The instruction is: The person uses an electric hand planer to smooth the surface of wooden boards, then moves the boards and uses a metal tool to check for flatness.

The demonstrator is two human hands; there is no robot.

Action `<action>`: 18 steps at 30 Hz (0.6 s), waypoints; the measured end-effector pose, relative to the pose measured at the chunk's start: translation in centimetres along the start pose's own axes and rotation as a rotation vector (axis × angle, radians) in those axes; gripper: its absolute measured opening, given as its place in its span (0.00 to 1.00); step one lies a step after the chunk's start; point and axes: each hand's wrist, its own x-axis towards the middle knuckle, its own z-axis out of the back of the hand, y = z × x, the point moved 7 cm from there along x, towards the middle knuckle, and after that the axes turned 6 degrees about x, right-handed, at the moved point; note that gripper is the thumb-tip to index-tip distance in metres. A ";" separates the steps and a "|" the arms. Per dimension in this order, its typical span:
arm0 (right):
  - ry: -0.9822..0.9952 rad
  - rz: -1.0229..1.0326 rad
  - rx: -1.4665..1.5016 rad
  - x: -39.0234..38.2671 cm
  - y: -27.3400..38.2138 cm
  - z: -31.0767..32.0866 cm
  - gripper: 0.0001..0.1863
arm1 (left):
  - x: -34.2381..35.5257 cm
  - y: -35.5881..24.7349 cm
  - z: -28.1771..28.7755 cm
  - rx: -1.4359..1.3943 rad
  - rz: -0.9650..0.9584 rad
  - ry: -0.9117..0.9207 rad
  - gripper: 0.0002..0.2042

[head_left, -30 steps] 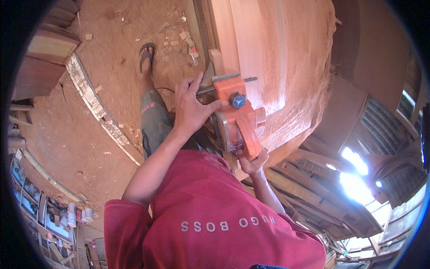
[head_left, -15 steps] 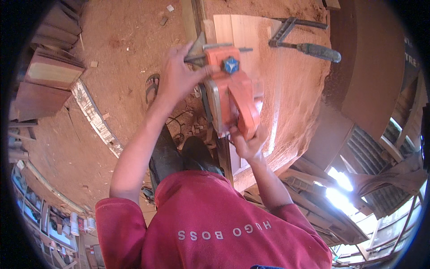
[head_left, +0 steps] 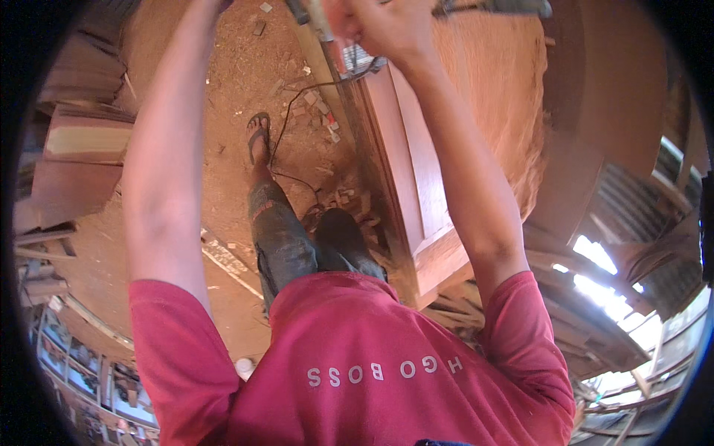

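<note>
My right hand (head_left: 398, 30) is closed round the rear handle of an orange electric planer (head_left: 338, 21) at the top edge of the view. The planer is blurred and cut off by that edge. Its dark cord (head_left: 288, 111) loops down toward the floor. Under and beside the planer lies a reddish panelled wooden piece (head_left: 416, 149), along the bench's left side. My left arm reaches straight up on the left; only a sliver of my left hand (head_left: 223, 4) shows, and its fingers are out of sight.
A bar clamp (head_left: 513, 7) lies at the top right, partly cut off. Sawdust (head_left: 498, 97) covers the right of the work surface. Wood offcuts (head_left: 312, 108) litter the floor near my sandalled foot (head_left: 259, 134). Stacked boards (head_left: 85, 141) stand at the left.
Both arms have stretched away from me, carrying the planer forward to the top edge. My left hand has moved up and left, nearly out of view. More of the wooden piece is uncovered.
</note>
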 end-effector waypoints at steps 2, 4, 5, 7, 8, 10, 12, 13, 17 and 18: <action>-0.057 -0.345 0.168 -4.9 1.2 1.0 0.13 | -4.7 -0.8 -1.2 -0.147 -0.107 -0.015 0.35; -0.041 -0.531 0.156 -12.1 4.2 1.6 0.18 | -12.6 0.8 -2.0 -0.111 -0.081 0.042 0.39; -0.084 -0.566 0.239 -15.7 6.5 1.8 0.21 | -16.6 2.7 -2.3 -0.049 -0.008 -0.010 0.31; 0.023 -0.674 0.199 -23.3 11.1 3.6 0.27 | -27.0 3.4 -3.5 0.074 0.083 0.022 0.36; 0.021 -0.615 0.219 -25.8 13.5 4.2 0.30 | -31.9 4.2 -4.2 -0.017 0.176 0.072 0.36; 0.088 -0.771 0.433 -30.8 17.1 4.8 0.26 | -40.5 6.3 -5.5 -0.172 0.322 0.085 0.35; 0.189 -0.853 0.407 -36.7 19.8 5.9 0.21 | -47.6 8.0 -6.7 -0.204 0.369 0.087 0.34; 0.196 -0.845 0.397 -39.2 20.9 6.4 0.21 | -50.5 8.7 -6.8 -0.164 0.367 0.044 0.33; 0.153 -0.837 0.350 -45.6 24.4 10.7 0.20 | -56.6 5.2 -10.4 -0.137 0.386 0.058 0.32; 0.122 -0.835 0.326 -46.7 24.7 11.9 0.20 | -57.1 4.0 -11.6 -0.153 0.385 0.056 0.32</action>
